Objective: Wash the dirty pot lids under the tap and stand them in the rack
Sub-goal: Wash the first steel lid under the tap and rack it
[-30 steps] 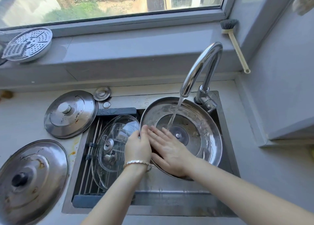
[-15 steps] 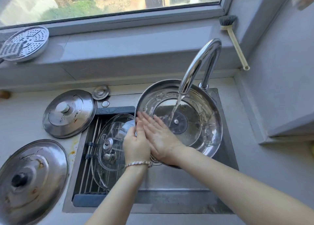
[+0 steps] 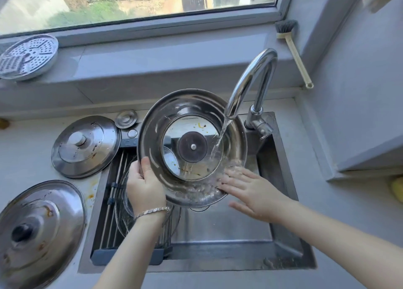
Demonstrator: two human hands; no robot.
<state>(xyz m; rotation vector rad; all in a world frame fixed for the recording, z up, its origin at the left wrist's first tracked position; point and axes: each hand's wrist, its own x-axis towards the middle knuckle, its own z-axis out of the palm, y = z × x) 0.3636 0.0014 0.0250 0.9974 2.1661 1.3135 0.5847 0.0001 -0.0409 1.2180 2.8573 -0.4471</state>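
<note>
Steel lid (image 3: 150, 136) with a glass centre is tilted over the sink (image 3: 218, 223); its upper rim sits close beside the tap (image 3: 250, 79) and there is open room beneath it. Stream strikes its inner face. Rack (image 3: 126, 257) spans the sink's left side, with a glass lid (image 3: 122, 212) in it. Left hand (image 3: 145, 188) grips the lower-left rim, thumb in front. Right hand (image 3: 255, 192) has its fingers (image 3: 235, 177) straight and spread, touching the wet lower-right rim. Two stained lids (image 3: 85, 147) lie on the surface (image 3: 26, 153), left of the sink.

The grey counter (image 3: 24, 151) bears a small steel lid (image 3: 85, 146) and a large steel lid (image 3: 39, 229), both knob-up.
</note>
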